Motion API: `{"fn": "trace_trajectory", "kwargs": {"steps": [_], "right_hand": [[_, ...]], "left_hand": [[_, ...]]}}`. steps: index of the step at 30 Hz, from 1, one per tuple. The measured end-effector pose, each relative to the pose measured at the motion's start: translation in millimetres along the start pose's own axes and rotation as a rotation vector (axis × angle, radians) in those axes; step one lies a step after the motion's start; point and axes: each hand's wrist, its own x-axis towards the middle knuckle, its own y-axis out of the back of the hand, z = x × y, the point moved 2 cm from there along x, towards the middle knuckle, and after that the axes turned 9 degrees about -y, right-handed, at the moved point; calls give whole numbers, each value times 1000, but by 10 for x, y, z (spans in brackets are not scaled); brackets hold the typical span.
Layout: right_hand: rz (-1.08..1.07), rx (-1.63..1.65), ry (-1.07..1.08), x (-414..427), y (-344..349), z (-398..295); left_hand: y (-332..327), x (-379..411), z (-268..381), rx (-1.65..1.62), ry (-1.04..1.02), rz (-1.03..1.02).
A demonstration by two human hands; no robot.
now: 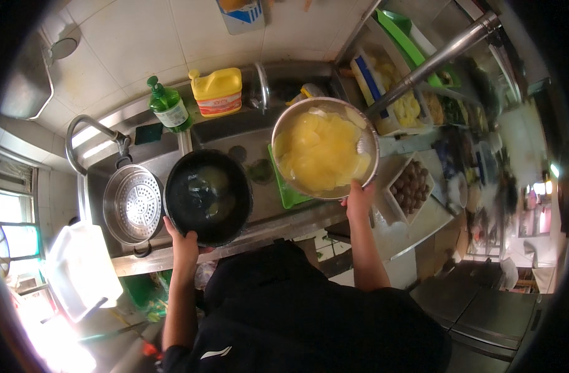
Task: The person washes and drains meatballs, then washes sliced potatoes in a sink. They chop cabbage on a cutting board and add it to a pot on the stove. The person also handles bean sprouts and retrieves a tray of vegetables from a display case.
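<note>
With my left hand (186,247) I grip the near rim of a black bowl (210,200). Something wet and shiny, perhaps a little water, lies in its bottom. My right hand (359,198) holds a round metal strainer (374,144) by its near edge. Pale yellow slices, apparently potato (319,149), fill much of the strainer. Both vessels are over the stainless steel sink (252,207), the bowl left of the strainer. A green board or tray (291,198) is partly hidden under the strainer.
A perforated steamer pot (133,205) stands in the left basin, below a curved faucet (86,121). Behind are a green pump bottle (170,107) and a yellow jug (218,93). To the right, a white tray of brown balls (410,186) sits beneath a slanting metal pipe (433,65).
</note>
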Motion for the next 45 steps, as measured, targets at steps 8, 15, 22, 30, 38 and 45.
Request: {"fn": "trace_trajectory", "kwargs": {"steps": [8, 15, 22, 30, 38, 45], "right_hand": [[69, 69, 18, -69, -55, -445], [16, 174, 15, -112, -75, -574], [93, 209, -11, -246, -87, -798], [57, 248, 4, -326, -83, -933], [-92, -9, -6, -435, -270, -728], [-166, -94, -29, -523, -468, -755]], "left_hand": [[35, -29, -80, 39, 66, -67], [173, -61, -70, 106, 59, -63], [358, -40, -285, 59, 45, 26], [473, -130, -389, -54, 207, 112], [526, -193, -632, -271, 282, 114], [492, -254, -599, -282, 313, 133]]}}
